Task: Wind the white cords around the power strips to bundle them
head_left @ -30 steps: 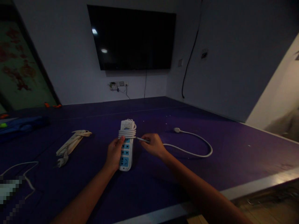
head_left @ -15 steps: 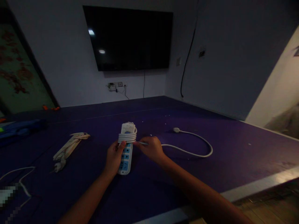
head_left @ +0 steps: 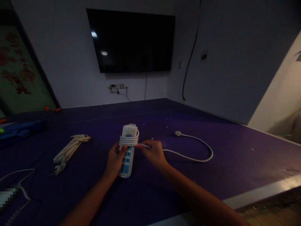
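A white power strip [head_left: 127, 157] with blue sockets lies lengthwise on the dark purple table [head_left: 235, 157]. My left hand [head_left: 115, 160] grips its left side, thumb across the top. Several turns of its white cord [head_left: 129, 140] are wound round the far end. My right hand [head_left: 152, 153] pinches the cord just right of the strip. The loose part of the cord [head_left: 199, 150] curves away to the right and ends in a plug [head_left: 178, 133] lying on the table.
A second power strip [head_left: 68, 150] bundled in its own cord lies to the left. A thin white cable [head_left: 17, 175] loops at the near left edge. A blue object [head_left: 21, 130] sits far left. A black screen [head_left: 133, 40] hangs on the wall.
My right hand has drawn in closer to the strip with the cord, and the loose loop on the right has shortened slightly. The left hand keeps its grip.
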A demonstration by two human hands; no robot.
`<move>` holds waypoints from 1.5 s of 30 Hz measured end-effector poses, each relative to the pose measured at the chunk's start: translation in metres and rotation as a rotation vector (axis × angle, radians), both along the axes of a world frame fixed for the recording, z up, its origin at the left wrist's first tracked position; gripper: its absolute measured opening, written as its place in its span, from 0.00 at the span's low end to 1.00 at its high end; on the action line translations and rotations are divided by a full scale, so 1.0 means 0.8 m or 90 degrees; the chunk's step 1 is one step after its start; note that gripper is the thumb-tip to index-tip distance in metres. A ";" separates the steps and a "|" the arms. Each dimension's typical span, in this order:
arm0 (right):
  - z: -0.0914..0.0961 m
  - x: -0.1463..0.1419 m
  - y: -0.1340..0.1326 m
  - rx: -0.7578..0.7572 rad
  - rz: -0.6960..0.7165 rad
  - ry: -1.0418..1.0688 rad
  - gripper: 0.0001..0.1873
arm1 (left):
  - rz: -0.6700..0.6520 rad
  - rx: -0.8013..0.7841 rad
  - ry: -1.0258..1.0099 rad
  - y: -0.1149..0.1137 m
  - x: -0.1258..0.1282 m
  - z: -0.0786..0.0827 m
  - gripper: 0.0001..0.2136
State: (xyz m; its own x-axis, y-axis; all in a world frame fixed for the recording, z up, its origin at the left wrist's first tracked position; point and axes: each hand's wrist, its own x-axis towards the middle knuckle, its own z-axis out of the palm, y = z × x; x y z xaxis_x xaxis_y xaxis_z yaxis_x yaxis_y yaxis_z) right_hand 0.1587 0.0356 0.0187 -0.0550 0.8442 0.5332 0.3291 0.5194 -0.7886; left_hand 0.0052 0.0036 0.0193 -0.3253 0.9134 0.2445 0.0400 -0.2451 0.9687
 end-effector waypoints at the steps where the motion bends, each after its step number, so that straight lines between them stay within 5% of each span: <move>1: 0.000 0.000 0.000 -0.003 -0.003 0.004 0.18 | -0.001 -0.011 0.002 0.000 0.000 -0.001 0.29; 17: -0.009 0.000 0.009 0.019 0.036 -0.093 0.20 | 0.026 -0.058 0.056 -0.006 -0.007 -0.002 0.28; 45: -0.009 -0.001 0.009 0.034 0.078 -0.216 0.17 | 0.066 0.013 0.155 -0.003 -0.015 -0.008 0.24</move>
